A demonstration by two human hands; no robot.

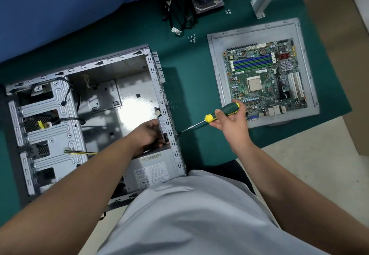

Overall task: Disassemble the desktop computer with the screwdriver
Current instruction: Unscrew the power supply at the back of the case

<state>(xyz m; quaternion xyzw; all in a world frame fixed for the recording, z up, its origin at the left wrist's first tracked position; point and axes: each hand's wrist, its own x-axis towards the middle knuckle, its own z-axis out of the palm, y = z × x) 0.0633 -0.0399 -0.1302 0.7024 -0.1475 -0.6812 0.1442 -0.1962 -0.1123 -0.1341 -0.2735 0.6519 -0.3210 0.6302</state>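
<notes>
— Head view: where's the computer case (95, 115)?
— Lying open at the left edge of the green mat (189, 59). The left hand (148, 134) grips its rear wall from inside, above the power supply (153, 171).
— And the screwdriver (216, 115)?
— Right hand (231, 122) curls around its handle, tip against the case's rear edge. The circuit board (265, 79) lies near the right edge.

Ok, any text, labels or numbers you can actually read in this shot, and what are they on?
None can be read for certain.
Power supply: a blue brand word on its label, too blurred to read; fine print and symbols too small.
Barcode sticker on the power supply's top: digits too small.
Motherboard: small printed markings, unreadable.
Case rear edge: a small sticker by the left hand, blurred.
Screwdriver: no text visible.
</notes>
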